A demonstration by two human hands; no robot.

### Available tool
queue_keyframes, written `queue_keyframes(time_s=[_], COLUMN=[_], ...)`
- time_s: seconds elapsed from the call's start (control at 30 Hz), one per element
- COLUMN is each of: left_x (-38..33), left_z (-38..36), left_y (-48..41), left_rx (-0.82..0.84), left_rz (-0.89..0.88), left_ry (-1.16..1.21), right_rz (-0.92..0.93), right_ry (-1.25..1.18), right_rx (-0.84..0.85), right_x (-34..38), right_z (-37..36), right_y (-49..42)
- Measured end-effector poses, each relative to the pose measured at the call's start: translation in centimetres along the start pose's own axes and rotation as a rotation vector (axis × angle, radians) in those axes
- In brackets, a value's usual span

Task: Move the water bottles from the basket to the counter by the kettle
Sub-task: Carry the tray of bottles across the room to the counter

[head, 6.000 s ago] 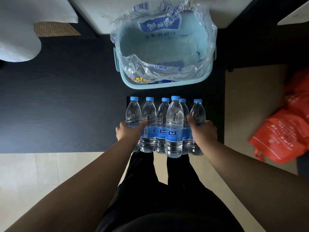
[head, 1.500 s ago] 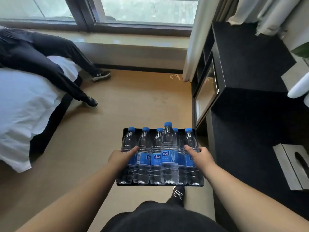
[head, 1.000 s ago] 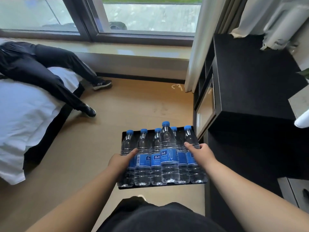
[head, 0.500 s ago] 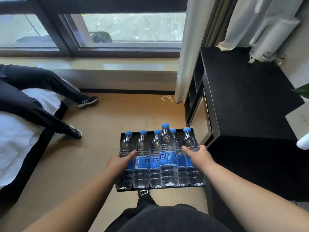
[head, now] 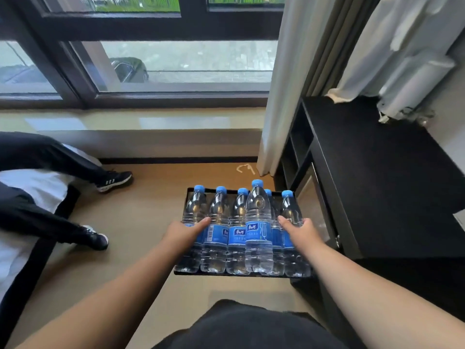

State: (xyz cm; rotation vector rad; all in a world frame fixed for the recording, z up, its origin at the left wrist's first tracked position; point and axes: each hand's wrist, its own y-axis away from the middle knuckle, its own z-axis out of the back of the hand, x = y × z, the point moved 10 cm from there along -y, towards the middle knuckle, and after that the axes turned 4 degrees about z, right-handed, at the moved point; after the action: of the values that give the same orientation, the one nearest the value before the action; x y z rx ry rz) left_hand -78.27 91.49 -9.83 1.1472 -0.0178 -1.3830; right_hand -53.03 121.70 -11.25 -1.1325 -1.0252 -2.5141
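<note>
Window [head: 186,64] ahead; pale curtain [head: 284,84] right of it; black-trousered legs [head: 37,157] across white bed [head: 37,185], left.

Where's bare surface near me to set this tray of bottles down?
The black counter on the right is bare from the white curtain to its front edge. The tray is packed: six water bottles, left hand and right hand gripping its sides.

Clear water bottles [head: 259,222], blue caps [head: 200,188] and labels [head: 239,234] (white lettering), black tray [head: 210,191], tan floor [head: 141,222].
</note>
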Motion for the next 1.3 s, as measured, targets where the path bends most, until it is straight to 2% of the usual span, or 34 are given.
queue_keyframes(time_s=[0.43, 0.77, 1.07, 1.3], left_x=[-10.3, -26.0, -37.1, -44.5], left_z=[-2.1, -9.2, -18.6, -25.9], left_y=[-9.8, -16.6, -19.2, -20.2], left_rx=[-0.003, 0.059, 0.198, 0.343], left_rz=[-0.013, -0.106, -0.198, -0.297], left_ry=[-0.160, -0.169, -0.217, -0.324], right_rz=[-0.039, -0.032, -0.149, -0.262], right_ry=[0.015, -0.030, -0.076, -0.185], right_rx=[-0.073, -0.172, -0.298, -0.420], right_x=[4.2, 8.8, 7.4, 3.3], right_z=[1.8, 10.8, 20.7, 24.8], right_y=[-11.2, -23.1, -28.2, -28.2])
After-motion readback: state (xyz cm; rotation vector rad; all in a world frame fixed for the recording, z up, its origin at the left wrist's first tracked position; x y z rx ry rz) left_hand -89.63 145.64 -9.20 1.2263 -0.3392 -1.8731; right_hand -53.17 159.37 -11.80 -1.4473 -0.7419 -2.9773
